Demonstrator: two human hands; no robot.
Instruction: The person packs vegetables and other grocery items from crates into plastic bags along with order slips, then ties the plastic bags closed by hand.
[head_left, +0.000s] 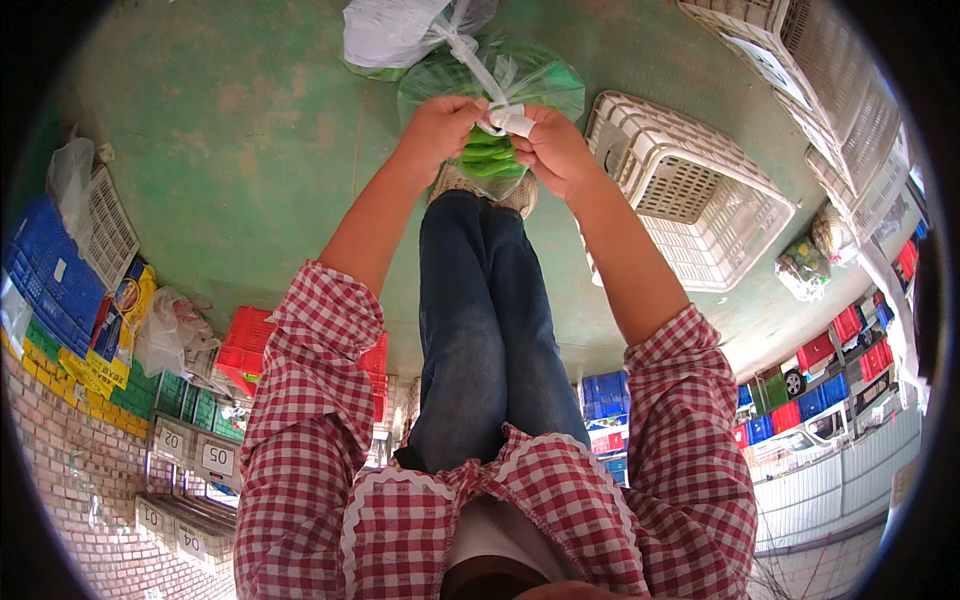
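Observation:
My left hand (439, 135) and my right hand (555, 146) meet over a clear plastic bag (551, 71) of long green vegetables (486, 155). The bag stands on the floor at my shoes. Fingers of both hands pinch the bag's gathered, twisted white top; a white band or wrap lies at the right hand's fingers, and whether it is part of the bag I cannot tell. Just behind is another plastic bag (390, 34) with a whitish top and something green low inside.
A white slatted plastic crate (697, 187) lies right of my legs. Stacked white crates (817, 90) rise at the upper right, with bagged produce (802, 266) beside them. Blue crates (52, 270) and a red crate (247, 345) are at the left.

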